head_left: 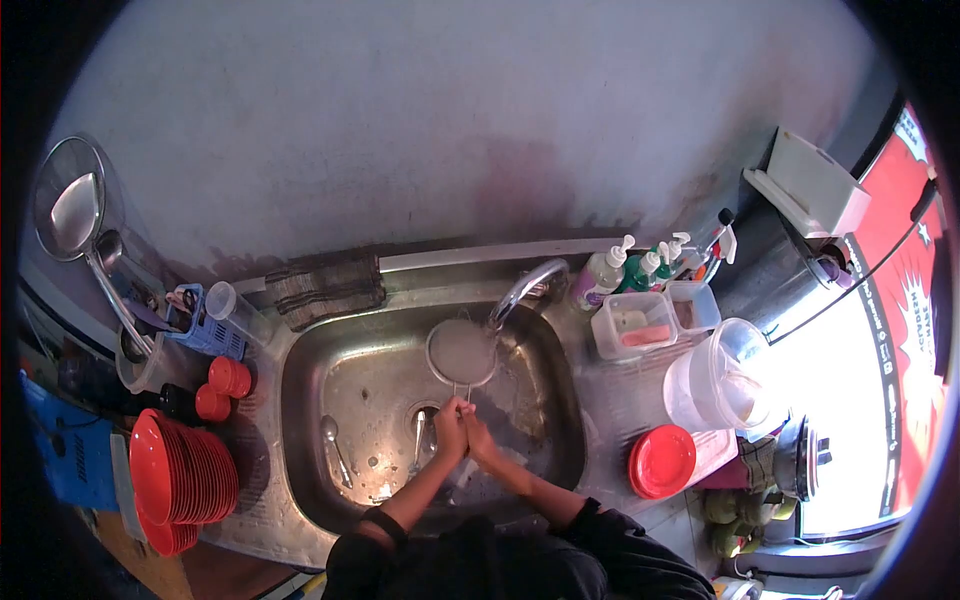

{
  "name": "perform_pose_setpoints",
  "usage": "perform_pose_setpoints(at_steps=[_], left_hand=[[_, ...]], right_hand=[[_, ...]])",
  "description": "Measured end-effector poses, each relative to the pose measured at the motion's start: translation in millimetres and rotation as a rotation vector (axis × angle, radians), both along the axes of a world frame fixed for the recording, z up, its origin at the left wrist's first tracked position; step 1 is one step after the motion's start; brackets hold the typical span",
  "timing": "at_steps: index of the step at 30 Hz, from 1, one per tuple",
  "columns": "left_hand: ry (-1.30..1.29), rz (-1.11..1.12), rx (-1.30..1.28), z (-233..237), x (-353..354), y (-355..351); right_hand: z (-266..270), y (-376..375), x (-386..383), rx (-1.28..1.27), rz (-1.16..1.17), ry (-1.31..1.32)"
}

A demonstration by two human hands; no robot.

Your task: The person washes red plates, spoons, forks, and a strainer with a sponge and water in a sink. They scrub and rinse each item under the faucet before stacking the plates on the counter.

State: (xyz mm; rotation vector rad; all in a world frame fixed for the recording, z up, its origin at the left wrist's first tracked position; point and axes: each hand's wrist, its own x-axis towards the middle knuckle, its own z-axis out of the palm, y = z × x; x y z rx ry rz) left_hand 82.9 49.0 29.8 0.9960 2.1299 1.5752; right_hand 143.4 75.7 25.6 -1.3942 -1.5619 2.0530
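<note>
A round mesh strainer (460, 352) is held over the steel sink (350, 345), its bowl beside and below the spout of the faucet (525, 290). My left hand (452, 430) is closed at the strainer's handle. Pressed close against it, my right hand (481, 440) is also closed at the handle; the fingers of both hands partly hide it. A spoon (336, 450) lies on the sink floor to the left. Another piece of cutlery (418, 440) lies by the drain, just left of my hands. Whether water is running I cannot make out.
Stacked red plates (185, 470) and red cups (228, 377) stand left, near a blue basket (222, 320). A cloth (325, 290) hangs behind the sink. Pump bottles (603, 272), a sponge container (635, 328), a clear tub (715, 380) and red plates (662, 462) stand right.
</note>
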Motion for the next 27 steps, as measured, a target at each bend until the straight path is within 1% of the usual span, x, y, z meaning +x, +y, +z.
perform_pose_setpoints(at_steps=[1, 3, 4, 6, 7, 8, 9, 10, 12, 13, 15, 16, 17, 19, 20, 22, 23, 24, 25, 26, 27], left_hand=[[0.005, -0.001, 0.007, -0.5, 1.1, -0.6], [-0.119, 0.018, 0.031, 3.5, 4.8, -4.6], [-0.123, 0.018, 0.026, 7.4, 6.1, -6.3], [-0.042, 0.025, 0.042, 14.5, 4.8, -7.2], [-0.045, 0.026, 0.039, 8.6, 5.1, -9.1], [-0.115, 0.02, 0.037, -2.1, 3.2, -8.9], [-0.182, 0.014, 0.039, -7.6, 1.8, -7.3], [-0.176, 0.014, 0.048, -12.7, 2.2, -7.2], [-0.19, 0.074, 0.077, -17.2, 4.6, -11.7], [-0.18, 0.08, 0.103, -16.7, 4.9, -16.0], [-0.159, 0.061, 0.068, -18.3, 1.2, -24.6], [-0.135, 0.04, 0.04, -18.4, 0.5, -28.4], [-0.109, 0.025, 0.082, -18.1, 1.3, -31.0], [-0.113, -0.006, 0.069, -8.3, 1.8, -35.6], [-0.115, -0.037, 0.057, -5.3, 1.1, -37.1], [-0.1, -0.068, 0.072, -18.7, 0.3, -38.0], [-0.087, -0.099, 0.088, -25.4, 0.8, -38.5], [-0.087, -0.102, 0.088, -23.2, 1.8, -39.1], [-0.096, -0.163, 0.09, -21.1, 2.9, -39.9], [-0.104, -0.223, 0.093, -19.0, 3.6, -40.5], [-0.103, -0.222, 0.093, -14.6, 4.4, -40.3]], right_hand=[[4.3, 0.2, 1.3, 0.007, -0.001, 0.005], [14.7, -6.1, 6.3, 0.292, 0.032, -0.024], [12.9, -8.4, 7.6, 0.287, 0.031, -0.028], [6.6, -12.1, 7.0, 0.412, -0.047, 0.132], [1.0, -10.4, 7.9, 0.409, -0.046, 0.129], [-4.2, -3.9, 7.3, 0.206, 0.056, 0.028], [2.9, 3.4, 5.5, 0.007, 0.156, -0.072], [10.6, 7.5, 6.1, 0.015, 0.156, -0.066], [26.7, 9.3, 13.1, -0.206, 0.25, -0.041], [22.5, 14.6, 17.5, -0.21, 0.249, -0.041], [10.5, 26.5, 29.0, 0.069, 0.048, 0.062], [20.5, 34.2, 29.9, 0.051, -0.09, 0.147], [31.4, 46.3, 29.4, 0.035, -0.228, 0.233], [60.1, 68.1, 36.3, -0.213, -0.147, 0.489], [68.7, 73.9, 35.4, -0.212, -0.147, 0.491], [78.6, 79.9, 34.7, -0.547, -0.04, 0.765], [71.5, 83.3, 33.5, -0.546, -0.042, 0.766], [65.5, 87.2, 29.1, -0.503, 0.026, 0.787], [60.2, 89.6, 26.8, -0.46, 0.093, 0.807], [55.1, 90.2, 27.6, -0.46, 0.093, 0.808], [63.2, 87.2, 26.7, -0.47, 0.04, 0.798]])
